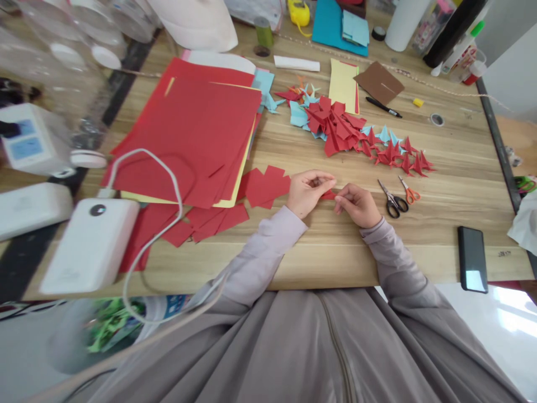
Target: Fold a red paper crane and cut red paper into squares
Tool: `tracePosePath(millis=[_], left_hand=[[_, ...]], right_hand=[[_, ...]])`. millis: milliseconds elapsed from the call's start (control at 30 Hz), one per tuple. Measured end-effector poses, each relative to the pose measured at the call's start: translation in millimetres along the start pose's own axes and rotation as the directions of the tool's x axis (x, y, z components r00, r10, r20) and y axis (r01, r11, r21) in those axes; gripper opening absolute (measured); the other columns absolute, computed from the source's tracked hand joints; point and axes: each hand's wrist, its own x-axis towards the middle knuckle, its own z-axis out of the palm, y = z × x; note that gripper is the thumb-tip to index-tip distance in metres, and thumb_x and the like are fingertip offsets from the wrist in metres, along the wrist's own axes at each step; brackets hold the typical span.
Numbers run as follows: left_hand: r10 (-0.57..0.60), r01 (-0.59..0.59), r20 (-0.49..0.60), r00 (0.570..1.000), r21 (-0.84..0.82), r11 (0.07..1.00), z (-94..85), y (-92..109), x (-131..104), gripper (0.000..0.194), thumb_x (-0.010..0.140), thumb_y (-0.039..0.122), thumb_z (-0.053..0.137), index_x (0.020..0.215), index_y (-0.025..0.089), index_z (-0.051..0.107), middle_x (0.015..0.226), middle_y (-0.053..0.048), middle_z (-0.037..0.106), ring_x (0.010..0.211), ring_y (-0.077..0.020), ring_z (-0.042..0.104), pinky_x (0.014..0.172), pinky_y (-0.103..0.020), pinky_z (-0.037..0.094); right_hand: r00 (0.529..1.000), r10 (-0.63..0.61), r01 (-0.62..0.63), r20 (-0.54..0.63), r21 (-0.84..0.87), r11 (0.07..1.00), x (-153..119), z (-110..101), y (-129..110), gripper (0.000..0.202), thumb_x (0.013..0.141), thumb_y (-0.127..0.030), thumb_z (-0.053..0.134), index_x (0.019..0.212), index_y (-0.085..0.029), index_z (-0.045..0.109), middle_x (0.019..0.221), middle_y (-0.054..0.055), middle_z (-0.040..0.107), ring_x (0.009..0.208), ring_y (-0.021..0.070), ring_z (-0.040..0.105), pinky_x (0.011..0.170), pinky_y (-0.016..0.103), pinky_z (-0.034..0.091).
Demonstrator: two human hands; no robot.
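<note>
Between my two hands is a small piece of folded red paper [328, 195], mostly covered by fingers. My left hand [309, 191] pinches its left side, thumb and fingers closed together. On the other side my right hand [356, 204] grips the right end with its fingertips. Beyond the hands lies a heap of folded red paper pieces [335, 124], with red and light blue paper cranes [390, 148] trailing off to the right. Several loose red paper squares [267, 187] rest to the left of my left hand.
Black-handled scissors [393, 202] and small orange-handled scissors [409, 191] lie right of my right hand. A phone [472, 258] sits near the front right edge. Stacked red sheets [188, 134] and a white power bank [90, 246] with a looping cable take up the left.
</note>
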Motion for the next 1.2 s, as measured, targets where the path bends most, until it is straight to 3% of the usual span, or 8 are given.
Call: tracePosePath(millis=[100,233,433,667,967,1200], left_hand=[[0.025,-0.024,-0.034,0.999,0.028,0.999,1.3,1.4,-0.5,0.019,0.066,0.033,0.074,0.072,0.016,0.072,0.06,-0.001,0.065,0.052,-0.0093,0.053,0.055,-0.024,0.045],[-0.032,0.031,-0.062,0.998,-0.007,0.999,1.1,3.6,0.6,0.027,0.068,0.041,0.072,0.079,0.015,0.072,0.062,-0.002,0.066,0.057,-0.0112,0.058,0.058,-0.025,0.047],[-0.166,0.181,0.145,0.975,-0.1,0.978,-0.8,-0.2,1.1,0.048,0.046,0.028,0.086,0.089,0.014,0.069,0.075,-0.004,0.07,0.069,-0.015,0.065,0.071,-0.03,0.052],[-0.145,0.151,0.127,0.981,-0.04,0.988,-1.4,-2.8,-0.2,0.038,0.052,0.034,0.083,0.08,0.014,0.068,0.059,-0.002,0.067,0.053,-0.0138,0.062,0.057,-0.028,0.051],[-0.194,0.2,0.091,0.977,-0.063,0.978,0.2,-4.4,-0.8,0.041,0.049,0.037,0.084,0.075,0.013,0.064,0.056,-0.002,0.067,0.049,-0.0155,0.063,0.053,-0.028,0.052],[-0.23,0.246,0.156,0.961,-0.094,0.965,0.1,-4.1,-1.0,0.042,0.051,0.039,0.084,0.077,0.012,0.064,0.058,-0.004,0.067,0.05,-0.0181,0.065,0.054,-0.032,0.055]], right_hand=[[1.0,0.009,-0.009,0.017,0.001,1.0,-0.3,1.3,0.8,0.037,0.08,-0.053,0.061,0.074,-0.018,0.052,0.056,0.001,0.065,0.049,0.0117,0.061,0.051,0.024,0.051],[0.999,0.039,-0.038,-0.014,0.041,0.998,0.7,0.2,1.9,0.039,0.077,-0.056,0.063,0.074,-0.018,0.052,0.055,0.0,0.065,0.048,0.0118,0.061,0.05,0.024,0.052],[0.994,0.034,-0.022,-0.108,0.11,0.994,3.3,-5.4,-1.5,0.04,0.074,-0.057,0.066,0.074,-0.019,0.052,0.054,-0.001,0.065,0.047,0.0122,0.061,0.048,0.025,0.053],[0.995,0.042,-0.031,-0.085,0.117,0.993,2.9,-5.3,-5.7,0.04,0.073,-0.057,0.066,0.074,-0.019,0.053,0.055,0.0,0.066,0.048,0.0129,0.063,0.05,0.026,0.054],[0.99,0.097,-0.076,-0.1,0.195,0.978,3.6,-6.4,-7.3,0.046,0.077,-0.065,0.056,0.073,-0.019,0.054,0.056,0.0,0.067,0.05,0.0146,0.064,0.053,0.028,0.055],[0.993,0.079,-0.06,-0.086,0.197,0.979,4.9,-3.1,-2.5,0.043,0.066,-0.056,0.073,0.077,-0.02,0.052,0.061,-0.001,0.069,0.055,0.0139,0.066,0.058,0.029,0.057]])
